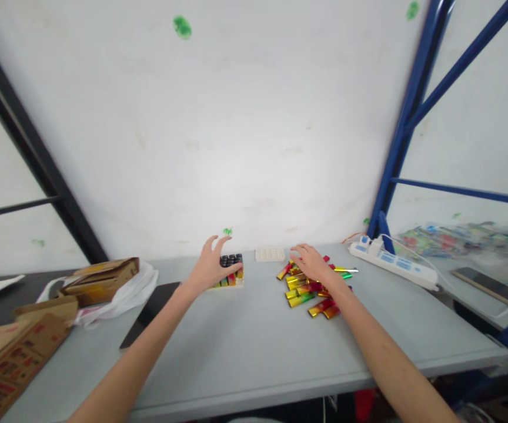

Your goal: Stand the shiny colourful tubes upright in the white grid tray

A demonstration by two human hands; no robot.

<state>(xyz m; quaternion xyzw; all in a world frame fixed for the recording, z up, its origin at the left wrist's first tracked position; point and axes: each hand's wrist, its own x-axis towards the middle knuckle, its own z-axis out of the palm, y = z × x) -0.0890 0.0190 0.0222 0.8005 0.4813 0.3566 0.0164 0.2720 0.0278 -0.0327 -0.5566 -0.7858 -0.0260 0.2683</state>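
Note:
My left hand (211, 267) is at a small white tray (237, 286) filled with black-topped and shiny coloured pieces, its fingers apart and partly covering the tray. Over a loose pile of shiny yellow, red and green lighter-like cases (300, 291) hovers or rests my right hand (310, 261); its fingers are spread and slightly curled, with nothing visible in them. Whether it touches the pile I cannot tell. Between the hands, against the wall, lies a white tray with a grid of small holes (270, 254).
A dark flat tablet-like object (150, 311) lies left of my left forearm. Cardboard boxes (24, 341) and a white plastic bag (141, 285) are further left. At the right are a power strip (393, 264), a phone (492, 282), blue frame posts (406, 117) and part of another person's hand.

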